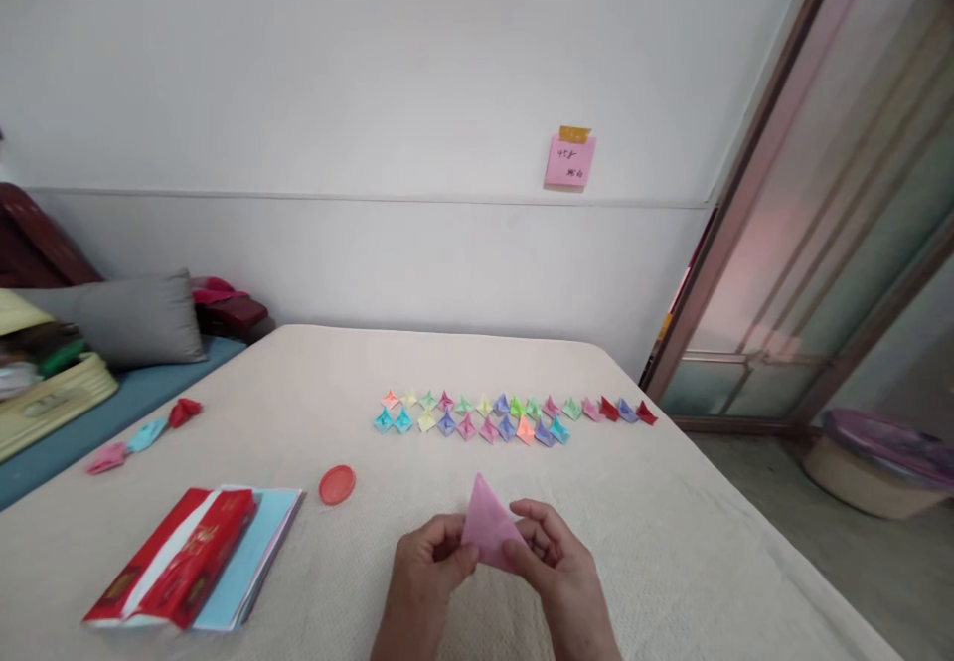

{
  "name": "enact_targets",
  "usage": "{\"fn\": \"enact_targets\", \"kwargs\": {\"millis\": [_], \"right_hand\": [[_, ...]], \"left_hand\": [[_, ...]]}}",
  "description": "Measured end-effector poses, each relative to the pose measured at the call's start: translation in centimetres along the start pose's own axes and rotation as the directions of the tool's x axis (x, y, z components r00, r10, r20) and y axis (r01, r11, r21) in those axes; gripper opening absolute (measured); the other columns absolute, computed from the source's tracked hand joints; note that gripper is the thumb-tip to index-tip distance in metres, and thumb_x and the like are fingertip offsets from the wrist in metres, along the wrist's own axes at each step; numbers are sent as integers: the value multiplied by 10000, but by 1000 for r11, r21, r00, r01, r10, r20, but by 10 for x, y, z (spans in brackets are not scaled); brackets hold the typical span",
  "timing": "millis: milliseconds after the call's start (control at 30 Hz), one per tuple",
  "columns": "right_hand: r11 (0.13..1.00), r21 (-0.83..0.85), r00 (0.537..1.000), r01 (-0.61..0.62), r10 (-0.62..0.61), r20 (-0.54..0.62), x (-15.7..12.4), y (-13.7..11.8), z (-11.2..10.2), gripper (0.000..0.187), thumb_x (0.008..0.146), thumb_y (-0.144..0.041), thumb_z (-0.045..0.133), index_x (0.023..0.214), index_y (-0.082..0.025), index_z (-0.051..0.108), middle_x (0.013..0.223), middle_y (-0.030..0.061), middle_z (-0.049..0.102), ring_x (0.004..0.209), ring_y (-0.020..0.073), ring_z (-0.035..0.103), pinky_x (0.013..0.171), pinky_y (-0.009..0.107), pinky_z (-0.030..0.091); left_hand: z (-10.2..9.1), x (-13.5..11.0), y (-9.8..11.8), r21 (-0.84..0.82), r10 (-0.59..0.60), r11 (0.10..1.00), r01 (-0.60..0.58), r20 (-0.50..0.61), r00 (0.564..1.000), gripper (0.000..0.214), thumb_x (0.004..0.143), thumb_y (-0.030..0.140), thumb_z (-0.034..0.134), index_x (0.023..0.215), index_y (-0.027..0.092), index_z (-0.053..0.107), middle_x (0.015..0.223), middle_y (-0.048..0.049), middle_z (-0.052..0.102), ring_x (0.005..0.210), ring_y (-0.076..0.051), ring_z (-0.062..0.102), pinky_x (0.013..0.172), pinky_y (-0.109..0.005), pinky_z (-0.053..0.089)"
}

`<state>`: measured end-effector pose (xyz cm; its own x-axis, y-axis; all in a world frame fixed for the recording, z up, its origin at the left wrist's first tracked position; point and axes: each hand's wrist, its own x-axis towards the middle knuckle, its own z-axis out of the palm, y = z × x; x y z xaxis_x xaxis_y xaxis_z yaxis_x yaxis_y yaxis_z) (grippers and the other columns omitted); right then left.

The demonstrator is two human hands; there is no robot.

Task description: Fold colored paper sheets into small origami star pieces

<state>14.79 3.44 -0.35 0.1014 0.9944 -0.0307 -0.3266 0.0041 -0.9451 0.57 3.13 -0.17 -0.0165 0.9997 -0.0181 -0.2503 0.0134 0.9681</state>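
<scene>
One pink paper (489, 532) pinched between our left hand (430, 567) and right hand (556, 567); likely mid-fold, next move needing even creasing.

On my feed, the pink note (569, 162) taped to the wall (335, 94) carries a handwritten 45 with an unclear mark after it; I can't decipher its lower line, nor the gold print on the red packet (211, 542).
</scene>
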Motion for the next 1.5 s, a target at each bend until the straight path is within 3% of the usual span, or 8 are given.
{"fn": "enact_targets", "kwargs": {"millis": [167, 300, 433, 533, 700, 967, 1200, 1500], "right_hand": [[975, -157, 987, 155, -158, -7, -2, 3, -6, 247, 666, -334, 744, 866, -216, 660, 635, -10, 616, 610, 171, 534, 583, 263, 421], [845, -378, 917, 379, -396, 34, -2, 5, -12, 140, 721, -219, 682, 859, -245, 686, 717, 13, 652, 666, 191, 581, 629, 274, 454], [535, -552, 734, 640, -639, 232, -2, 4, -16, 279, 762, -113, 619, 975, -284, 678, 972, 67, 683, 914, 252, 607, 787, 367, 479], [276, -655, 593, 704, -736, 327, -4, 5, -16, 431, 771, -54, 579, 1115, -310, 614, 1126, 86, 634, 1034, 274, 561, 845, 438, 457], [46, -707, 472, 705, -775, 420, -6, 7, -14, 475, 760, -28, 562, 1166, -275, 555, 1165, 113, 597, 1054, 287, 535, 841, 466, 450], [-28, -710, 398, 703, -812, 427, -7, 3, -9, 311, 789, -65, 552, 1068, -194, 595, 1169, 137, 565, 1021, 282, 548, 793, 443, 488], [-18, -681, 386, 732, -814, 435, -9, 2, -8, 317, 774, -19, 547, 1045, -174, 602, 1153, 141, 559, 1014, 277, 535, 796, 438, 469], [103, -668, 513, 737, -729, 453, -10, -2, -3, 219, 788, -57, 547, 942, -200, 609, 816, 76, 656, 701, 203, 590, 588, 324, 491]], "left_hand": [[-1, 0, -2, 146, -13, 989, 10, 21, 1000, 60, 621, 199, 710, 645, 148, 734, 508, 25, 572, 510, -119, 449, 517, -227, 320], [-1, -2, 3, 211, 12, 977, -27, 73, 997, 155, 677, 200, 683, 804, 159, 762, 631, -6, 656, 598, -159, 517, 578, -243, 371], [-3, -1, 5, 267, 85, 960, -84, 10, 996, 130, 694, 219, 678, 781, 177, 766, 580, 21, 644, 556, -144, 488, 543, -228, 359], [-4, 0, -1, 273, 134, 956, -107, -82, 988, 133, 677, 267, 701, 761, 184, 763, 574, 24, 663, 557, -152, 516, 540, -224, 386], [-3, -1, -7, 261, 183, 955, -140, -150, 972, 250, 686, 338, 713, 898, 213, 754, 689, 1, 722, 648, -186, 590, 609, -238, 451], [-6, -4, 2, 384, 323, 870, -310, 32, 946, 139, 795, 313, 629, 854, 218, 711, 847, -19, 703, 806, -185, 628, 729, -239, 485], [-10, -3, -5, 432, 344, 843, -321, 27, 939, 113, 809, 265, 618, 877, 223, 698, 871, -17, 701, 824, -182, 636, 743, -243, 498], [-21, -2, -13, 588, 557, 609, -532, 160, 815, 177, 811, 85, 568, 857, 226, 665, 968, -43, 667, 929, -185, 624, 815, -276, 497]]}}
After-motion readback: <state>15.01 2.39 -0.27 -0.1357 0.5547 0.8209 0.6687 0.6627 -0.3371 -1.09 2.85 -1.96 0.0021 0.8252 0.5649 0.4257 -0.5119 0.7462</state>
